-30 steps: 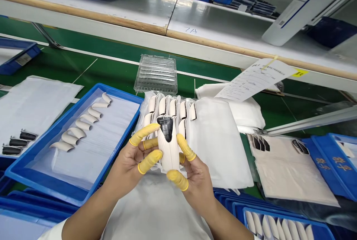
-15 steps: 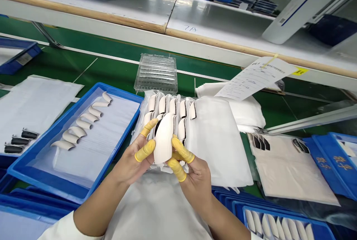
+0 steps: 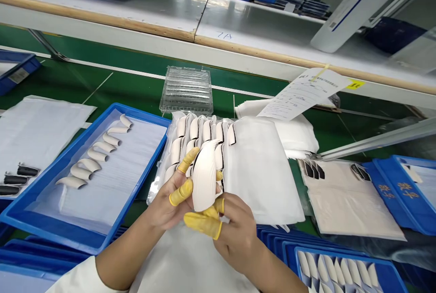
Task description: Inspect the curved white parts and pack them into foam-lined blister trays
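Note:
A cream-white curved shell piece with a dark inner side is held up in front of me. My left hand, with yellow finger cots, grips it by its left side. At the lower end, my right hand, also in yellow cots, has its fingers closed around the bottom edge, the thumb pointing left. Right behind them lies a clear tray with rows of similar shells, partly hidden by my hands. A white foam sheet covers the tray's right part.
Left of me, a blue tray carries several curved shells. Dark pieces rest at far left. A clear blister tray stands behind. To the right are a paper form, a pale foam sheet and stacked blue trays with more shells.
The shell has turned slightly and come a little lower and to the right. My right fingers have shifted from its right side down to its lower edge.

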The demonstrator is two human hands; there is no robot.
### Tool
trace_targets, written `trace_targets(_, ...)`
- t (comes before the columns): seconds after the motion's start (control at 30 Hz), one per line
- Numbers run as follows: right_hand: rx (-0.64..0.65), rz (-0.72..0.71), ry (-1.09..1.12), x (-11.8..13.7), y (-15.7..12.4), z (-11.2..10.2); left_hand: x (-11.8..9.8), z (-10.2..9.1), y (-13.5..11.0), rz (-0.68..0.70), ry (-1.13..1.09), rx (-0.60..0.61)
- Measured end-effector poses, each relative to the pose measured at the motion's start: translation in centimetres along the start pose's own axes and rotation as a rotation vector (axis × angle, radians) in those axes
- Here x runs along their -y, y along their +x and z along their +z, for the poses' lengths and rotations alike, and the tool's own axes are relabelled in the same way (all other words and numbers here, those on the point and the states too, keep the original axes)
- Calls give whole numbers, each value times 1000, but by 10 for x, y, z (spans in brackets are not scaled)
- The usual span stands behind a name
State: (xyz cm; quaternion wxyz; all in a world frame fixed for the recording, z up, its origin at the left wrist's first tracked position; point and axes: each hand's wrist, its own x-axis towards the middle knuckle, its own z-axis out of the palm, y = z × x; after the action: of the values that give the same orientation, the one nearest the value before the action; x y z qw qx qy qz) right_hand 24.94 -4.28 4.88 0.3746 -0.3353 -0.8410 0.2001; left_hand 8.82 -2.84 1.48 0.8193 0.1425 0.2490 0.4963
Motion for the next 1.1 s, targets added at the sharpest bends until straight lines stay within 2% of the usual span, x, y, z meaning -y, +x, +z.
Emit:
trace_targets(0.07,18,-48,-13,2,-3,1,-1,2,-1,3,-30,20)
trace_targets(0.1,6,-27,11,3,-4,1,-1,3,-1,9,-35,20)
trace_targets(0.27,-219,286,156,12,-5,1,-2,5,2,16,-14,-30)
trace_targets(0.37,-275,336,141,14,2,0,0,5,2,3,2,-33)
trace_targets(0.63,-331,265,72,12,10,0,2,11,-3,-28,-65,-29)
trace_targets(0.87,-335,129,-124,4,8,2,6,11,-2,-26,-111,-86)
trace_targets(1.0,-283,178,-65,7,10,-2,8,10,-4,-51,-166,-26)
trace_targets(1.1,-276,119,-105,11,8,-6,6,9,-5,-51,-207,76)
